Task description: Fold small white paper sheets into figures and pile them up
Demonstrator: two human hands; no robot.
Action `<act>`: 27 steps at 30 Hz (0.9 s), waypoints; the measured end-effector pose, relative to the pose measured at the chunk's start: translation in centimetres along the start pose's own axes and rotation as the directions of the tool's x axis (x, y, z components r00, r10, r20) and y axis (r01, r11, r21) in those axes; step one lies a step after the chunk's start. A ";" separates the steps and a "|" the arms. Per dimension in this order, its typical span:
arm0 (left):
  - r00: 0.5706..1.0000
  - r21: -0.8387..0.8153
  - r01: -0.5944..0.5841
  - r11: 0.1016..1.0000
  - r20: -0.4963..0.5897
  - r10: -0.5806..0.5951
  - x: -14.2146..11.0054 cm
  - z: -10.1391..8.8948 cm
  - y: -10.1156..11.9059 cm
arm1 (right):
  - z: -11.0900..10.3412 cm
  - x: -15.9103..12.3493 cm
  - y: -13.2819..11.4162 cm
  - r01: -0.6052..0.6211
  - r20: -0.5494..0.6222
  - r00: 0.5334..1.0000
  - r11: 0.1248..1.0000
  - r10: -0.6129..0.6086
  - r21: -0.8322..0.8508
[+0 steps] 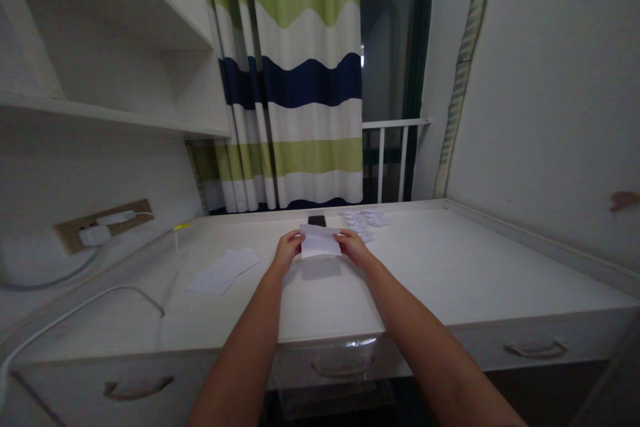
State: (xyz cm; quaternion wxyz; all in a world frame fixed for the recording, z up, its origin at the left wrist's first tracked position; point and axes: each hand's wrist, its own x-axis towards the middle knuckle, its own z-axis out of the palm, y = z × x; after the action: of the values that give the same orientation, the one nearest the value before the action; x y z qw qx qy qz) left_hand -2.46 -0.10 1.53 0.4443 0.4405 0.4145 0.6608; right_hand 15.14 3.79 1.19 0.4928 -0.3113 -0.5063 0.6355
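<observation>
A: Position of the small white sheet (321, 242)?

B: Raised over the tabletop (430, 267), midway between the hands. Left hand (288, 248) pinches one side edge, right hand (353, 247) the other; both sets of fingers closed on paper.

A: Surroundings?

B: Loose white papers (225, 271) lie overlapping to the left, well apart from the hands. Beyond the right hand, a scatter of small pale paper pieces (364, 220). Dark flat object (317, 221) just behind the held sheet, near the back edge. White cable (110, 291) curves over the left end; yellow bit (181, 226) at the far left edge. White plugs (95, 235) sit in a socket on the left wall.

A: Anything in the way?

B: Nearest are the dark object and the paper pieces, both behind the hands. Curtain (313, 87) hangs past the back edge, white railing (395, 124) to its right.

A: Hard to make out?

B: Sheet covers the lower part of the dark object; cannot identify it. Fingertips behind the sheet are hidden. Paper pieces blur together: shapes unclear, count unreliable. Forearms cut off at the bottom of the view, covering part of the drawer fronts (345, 357). Area under the drawers too dark to read.
</observation>
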 end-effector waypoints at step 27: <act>0.993 -0.013 0.074 0.997 0.098 -0.072 -1.2 1.0 -0.2 | 0.2 -0.2 0.4 0.111 -0.055 0.992 0.992 -0.114 -0.063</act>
State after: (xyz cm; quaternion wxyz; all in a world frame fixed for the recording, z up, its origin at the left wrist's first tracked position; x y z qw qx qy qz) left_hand -1.24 -0.99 1.31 0.4915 0.4531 0.4026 0.6253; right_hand 14.95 3.51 0.86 0.5331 -0.3151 -0.5271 0.5820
